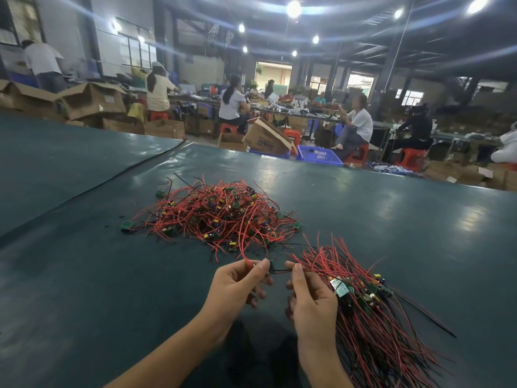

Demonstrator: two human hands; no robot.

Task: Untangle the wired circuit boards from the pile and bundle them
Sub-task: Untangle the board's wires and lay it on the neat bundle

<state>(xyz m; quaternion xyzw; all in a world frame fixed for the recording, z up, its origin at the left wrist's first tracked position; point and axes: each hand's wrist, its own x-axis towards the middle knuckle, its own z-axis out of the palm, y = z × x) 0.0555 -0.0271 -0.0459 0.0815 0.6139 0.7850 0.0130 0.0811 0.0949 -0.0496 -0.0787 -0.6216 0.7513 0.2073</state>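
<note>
The left grip (237, 287) pinches a red wire (245, 254) and a small wired board (270, 266) between thumb and fingertips. The right grip (310, 301) is curled round the bundle (363, 317) of sorted boards and also pinches a thin black lead (279, 271) that runs across to the left grip. The bundle's wires fan out to the right and touch the surface (84, 275). The tangled pile (221, 214) lies just ahead, apart from both grips, with a stray board (127, 225) at its left fringe. Bare surface spreads left, right and beyond the pile; a dark seam (112, 177) crosses it on the left. Past the far edge stand a blue basket (319, 155), cardboard boxes (92, 100) and seated workers (355, 124).
</note>
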